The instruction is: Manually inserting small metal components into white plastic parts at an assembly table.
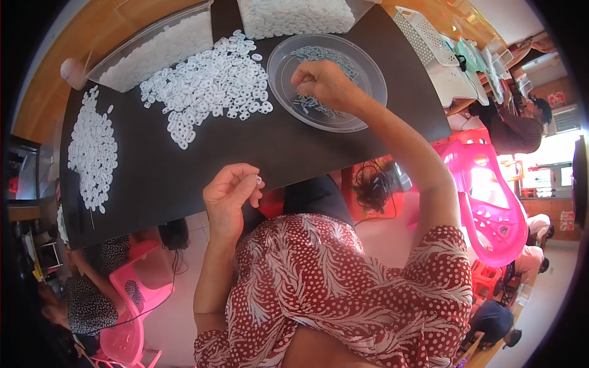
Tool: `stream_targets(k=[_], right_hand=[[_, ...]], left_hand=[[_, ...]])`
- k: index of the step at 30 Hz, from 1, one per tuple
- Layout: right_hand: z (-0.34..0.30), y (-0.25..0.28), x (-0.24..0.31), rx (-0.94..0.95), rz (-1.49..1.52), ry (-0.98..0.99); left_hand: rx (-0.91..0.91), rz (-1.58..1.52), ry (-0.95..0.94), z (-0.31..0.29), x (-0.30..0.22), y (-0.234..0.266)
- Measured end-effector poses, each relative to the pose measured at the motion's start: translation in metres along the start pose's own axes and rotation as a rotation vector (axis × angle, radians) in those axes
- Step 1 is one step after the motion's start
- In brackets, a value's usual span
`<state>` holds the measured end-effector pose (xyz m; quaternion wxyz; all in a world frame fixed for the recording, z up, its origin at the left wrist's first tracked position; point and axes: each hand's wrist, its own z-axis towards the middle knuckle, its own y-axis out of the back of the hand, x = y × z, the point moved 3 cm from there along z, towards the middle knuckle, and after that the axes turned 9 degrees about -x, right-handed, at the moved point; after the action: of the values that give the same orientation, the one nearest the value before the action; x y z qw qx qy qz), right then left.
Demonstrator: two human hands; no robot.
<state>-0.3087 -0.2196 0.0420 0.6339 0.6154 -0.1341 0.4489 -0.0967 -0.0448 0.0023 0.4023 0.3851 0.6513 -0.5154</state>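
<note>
My left hand [232, 195] is just off the table's front edge, thumb and fingers pinched on a small white plastic piece [259, 180]. Over a round clear plastic tray [375, 101] is my right hand [326, 84], its fingers curled together above many small grey pins [319, 109]. Whether a pin is between those fingertips I cannot make out. A wide heap of white oval plastic pieces with holes [208, 80] lies to the left of the tray. Farther left, a narrower pile of white oval pieces [93, 153] spreads along the dark table.
Two clear bins of white pieces, one at the back left [159, 52] and one at the back middle [297, 17], stand on the dark table [245, 144]. A pink plastic chair [491, 202] is at my right, another [132, 306] at my left. Other people sit on both sides.
</note>
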Motion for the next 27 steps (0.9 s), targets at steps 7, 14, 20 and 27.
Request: stream_targets(k=[7,14,20,27], right_hand=[[-0.013,0.001,0.021,-0.108,0.057,0.024],[-0.046,-0.021,0.074,-0.012,0.283,0.017],[-0.06,-0.051,0.106,-0.036,0.162,0.335],[-0.064,-0.066,0.118,-0.077,0.056,0.61]], left_hand=[[-0.03,-0.043,0.011,-0.002,-0.001,0.0],[-0.062,-0.093,0.017,0.005,-0.013,-0.008],[-0.071,-0.105,0.037,0.004,-0.017,-0.003],[-0.088,-0.124,0.14,0.003,-0.015,0.01]])
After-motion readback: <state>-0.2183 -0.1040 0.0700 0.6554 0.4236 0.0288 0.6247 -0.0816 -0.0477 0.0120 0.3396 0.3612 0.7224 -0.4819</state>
